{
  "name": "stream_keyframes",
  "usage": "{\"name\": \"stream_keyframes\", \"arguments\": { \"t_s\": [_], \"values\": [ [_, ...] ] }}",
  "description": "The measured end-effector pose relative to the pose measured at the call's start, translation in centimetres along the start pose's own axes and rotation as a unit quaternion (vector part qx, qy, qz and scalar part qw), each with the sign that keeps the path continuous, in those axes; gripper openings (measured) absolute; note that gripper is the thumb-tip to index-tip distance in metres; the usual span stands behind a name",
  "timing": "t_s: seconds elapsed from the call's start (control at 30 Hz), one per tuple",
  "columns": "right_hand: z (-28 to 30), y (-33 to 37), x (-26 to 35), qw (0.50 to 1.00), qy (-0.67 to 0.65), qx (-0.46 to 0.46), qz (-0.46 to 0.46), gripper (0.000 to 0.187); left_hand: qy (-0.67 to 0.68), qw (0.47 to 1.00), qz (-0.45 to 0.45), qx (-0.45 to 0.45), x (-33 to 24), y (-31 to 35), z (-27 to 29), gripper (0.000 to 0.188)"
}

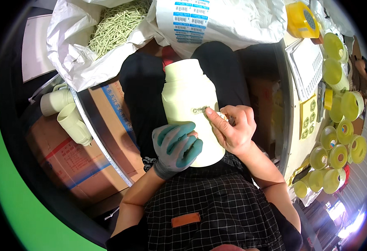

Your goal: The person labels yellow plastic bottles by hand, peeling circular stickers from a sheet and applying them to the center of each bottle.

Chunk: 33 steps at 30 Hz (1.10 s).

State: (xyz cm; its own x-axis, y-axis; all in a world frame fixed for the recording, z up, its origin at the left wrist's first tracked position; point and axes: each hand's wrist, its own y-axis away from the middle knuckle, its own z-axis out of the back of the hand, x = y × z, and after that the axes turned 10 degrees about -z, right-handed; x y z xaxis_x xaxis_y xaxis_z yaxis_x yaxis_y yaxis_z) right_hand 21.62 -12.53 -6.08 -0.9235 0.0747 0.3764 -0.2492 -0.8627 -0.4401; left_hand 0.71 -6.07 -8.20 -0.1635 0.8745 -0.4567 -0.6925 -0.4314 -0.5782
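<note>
A pale yellow-green thermos flask body (188, 94) lies across my lap, its narrower neck pointing away from me. My left hand (177, 146), in a grey glove with teal fingertips, is closed against its lower left side; a bare fingertip shows at the glove. On the flask's front is a small dark oblong label (200, 110). The thumb of my bare right hand (235, 127) presses at the label's right end. The other right fingers curl in beside the flask around a small white and brown bit (225, 117), too small to make out.
Pale green sticks fill a white sack (72, 50) at the far left. A sticker sheet (190, 21) lies on another white sack. To the right, a bench holds a yellow tape roll (301, 20), papers (304, 67) and several yellow-green cups (333, 73). Pale jugs (73, 124) lie on cartons (66, 167) at left.
</note>
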Motion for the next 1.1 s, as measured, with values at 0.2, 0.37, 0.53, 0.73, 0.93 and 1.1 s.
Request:
{"name": "stream_keyframes", "arguments": {
  "t_s": [0.2,0.37,0.53,0.73,0.93,1.1],
  "values": [
    [-0.3,0.5,0.4,1.0,-0.005,-0.006,-0.004,0.055,0.019,1.0,0.013,-0.02,0.2,1.2,-0.2,0.042],
    [-0.2,0.4,0.0,1.0,-0.001,-0.007,-0.003,0.057,0.011,1.0,-0.002,-0.011,0.3,1.6,-0.5,0.045],
    [0.0,0.3,-0.2,1.0,0.003,-0.001,-0.001,0.057,-0.048,0.999,-0.013,0.005,0.2,0.7,-0.6,0.041],
    [0.9,0.0,-1.7,0.997,0.067,0.042,0.02,0.054,-0.06,0.997,0.037,0.043,-0.1,0.5,-0.4,0.033],
    [1.2,-1.0,0.3,0.99,-0.12,0.073,0.024,0.053,-0.051,0.997,0.048,0.03,-0.2,0.3,0.0,0.029],
    [-1.0,3.1,-2.6,0.924,-0.304,0.055,-0.224,0.038,0.058,0.997,0.034,-0.025,3.2,-4.3,2.8,0.033]
  ]
}}
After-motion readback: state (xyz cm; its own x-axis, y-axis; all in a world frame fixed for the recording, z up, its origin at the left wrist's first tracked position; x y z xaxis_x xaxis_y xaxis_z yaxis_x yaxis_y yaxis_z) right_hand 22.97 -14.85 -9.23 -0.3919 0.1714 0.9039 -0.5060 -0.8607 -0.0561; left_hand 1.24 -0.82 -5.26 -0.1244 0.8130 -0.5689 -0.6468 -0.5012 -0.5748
